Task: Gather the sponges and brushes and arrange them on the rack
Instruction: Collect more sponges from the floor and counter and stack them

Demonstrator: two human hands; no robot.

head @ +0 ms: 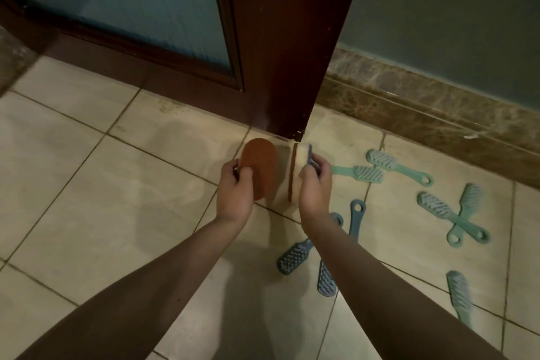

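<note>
Orange sponge (259, 166) in left hand (235, 188), pale sponge (297, 158) in right hand (316, 185).

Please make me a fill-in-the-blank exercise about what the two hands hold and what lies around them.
1. The left hand grips an orange oval ____.
2. The right hand holds a beige sponge above the tiled ____.
3. At the right, two green brushes lie ____, one over the other.
4. Behind the hands stands a dark wooden ____.

Missing words: sponge; floor; crossed; door.

Beige tiled floor (87, 184), dark wooden door (277, 38), teal wall (453, 9)
</note>
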